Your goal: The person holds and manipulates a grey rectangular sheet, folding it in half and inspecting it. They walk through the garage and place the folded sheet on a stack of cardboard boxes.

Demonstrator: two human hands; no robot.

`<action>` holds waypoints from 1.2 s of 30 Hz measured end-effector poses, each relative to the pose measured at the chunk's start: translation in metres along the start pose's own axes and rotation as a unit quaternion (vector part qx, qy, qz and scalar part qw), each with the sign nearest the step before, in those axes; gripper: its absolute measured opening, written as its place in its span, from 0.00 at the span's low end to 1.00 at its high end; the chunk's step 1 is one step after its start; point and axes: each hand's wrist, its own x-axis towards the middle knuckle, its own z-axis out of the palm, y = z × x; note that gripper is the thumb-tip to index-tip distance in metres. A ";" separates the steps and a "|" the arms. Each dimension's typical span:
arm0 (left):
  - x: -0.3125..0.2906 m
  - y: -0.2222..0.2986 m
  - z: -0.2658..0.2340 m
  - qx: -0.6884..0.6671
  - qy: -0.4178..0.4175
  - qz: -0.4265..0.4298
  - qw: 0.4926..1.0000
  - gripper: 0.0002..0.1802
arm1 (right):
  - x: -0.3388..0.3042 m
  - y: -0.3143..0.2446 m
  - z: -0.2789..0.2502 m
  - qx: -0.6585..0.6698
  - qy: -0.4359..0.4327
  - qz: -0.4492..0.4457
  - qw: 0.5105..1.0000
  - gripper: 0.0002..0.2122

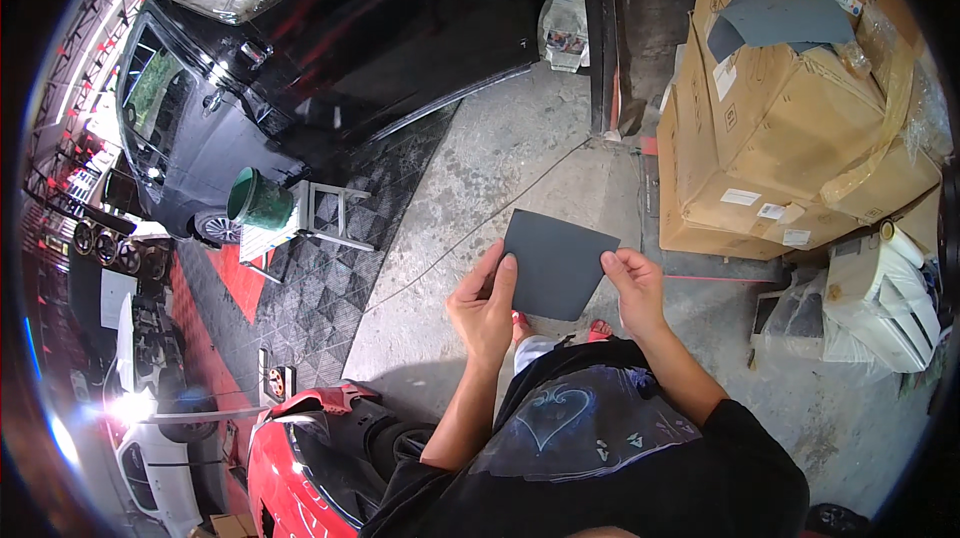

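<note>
A dark grey sheet of sandpaper (561, 266) is held up in front of my body, over the concrete floor. My left hand (484, 303) grips its left edge, with the thumb lying on the near face. At the upper right corner my right hand (634, 288) pinches the sheet between thumb and fingers. The sheet looks flat and slightly tilted, and its far face is hidden. More grey sheets (780, 23) lie curled on top of the cardboard boxes at the right.
Large cardboard boxes (790, 128) are stacked at the right, with a white plastic-wrapped unit (880, 308) below them. A black car (390, 38) stands at the far left. Near it, a green bucket (260, 200) rests on a metal step stand (335, 218). A red car part (290, 468) is close at my left.
</note>
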 end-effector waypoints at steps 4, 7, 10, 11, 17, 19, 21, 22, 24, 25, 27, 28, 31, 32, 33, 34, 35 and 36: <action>-0.001 -0.003 0.001 -0.028 0.009 -0.009 1.000 0.15 | -0.002 -0.003 0.005 0.019 0.006 0.008 1.000 0.08; -0.002 -0.003 0.004 -0.079 0.031 -0.016 0.996 0.15 | -0.003 0.001 0.002 0.023 -0.010 0.007 1.000 0.07; -0.003 -0.001 0.004 -0.077 0.042 -0.020 0.996 0.15 | -0.004 0.001 0.001 0.025 -0.012 0.011 1.000 0.07; -0.004 -0.003 0.002 -0.071 0.042 -0.022 0.996 0.15 | -0.004 -0.001 0.003 0.026 -0.009 0.011 1.000 0.07; -0.007 -0.007 -0.002 -0.059 0.044 -0.013 0.997 0.14 | -0.008 -0.003 0.004 0.035 -0.012 0.026 0.999 0.07; -0.008 -0.005 -0.001 -0.055 0.051 -0.013 0.997 0.14 | -0.009 -0.002 0.003 0.038 -0.018 0.030 0.999 0.07; -0.008 -0.005 -0.001 -0.051 0.047 -0.009 0.998 0.14 | -0.010 -0.002 0.003 0.041 -0.014 0.031 0.999 0.06; -0.008 -0.005 -0.001 -0.050 0.045 -0.007 0.998 0.14 | -0.010 -0.002 0.004 0.039 -0.009 0.028 0.999 0.06; -0.008 -0.006 -0.003 -0.047 0.047 -0.016 0.998 0.14 | -0.011 -0.004 0.007 0.036 -0.002 0.024 0.999 0.06; -0.008 -0.007 -0.003 -0.045 0.048 -0.020 0.998 0.14 | -0.011 -0.004 0.007 0.036 -0.003 0.026 0.999 0.06; -0.008 -0.007 -0.003 -0.061 0.056 -0.018 0.996 0.14 | -0.010 -0.002 0.006 0.035 -0.005 0.031 0.999 0.06; -0.009 -0.007 -0.002 -0.069 0.061 -0.017 0.996 0.14 | -0.010 -0.002 0.007 0.033 -0.007 0.033 0.999 0.06; -0.008 -0.005 -0.002 -0.079 0.068 -0.019 0.994 0.14 | -0.010 -0.002 0.009 0.030 -0.010 0.036 0.999 0.06; -0.008 -0.006 -0.003 -0.075 0.068 -0.019 0.995 0.14 | -0.010 -0.002 0.009 0.030 -0.011 0.035 0.999 0.07; -0.007 -0.009 -0.005 -0.071 0.067 -0.020 0.995 0.14 | -0.009 -0.001 0.009 0.029 -0.013 0.034 0.999 0.07; -0.007 -0.010 -0.006 -0.067 0.067 -0.021 0.995 0.14 | -0.009 -0.002 0.010 0.029 -0.014 0.035 0.999 0.07; -0.006 -0.010 -0.006 -0.066 0.068 -0.021 0.995 0.14 | -0.008 -0.002 0.011 0.028 -0.014 0.037 0.999 0.07; -0.006 -0.009 -0.006 -0.065 0.069 -0.022 0.995 0.14 | -0.007 -0.002 0.011 0.027 -0.014 0.038 0.999 0.07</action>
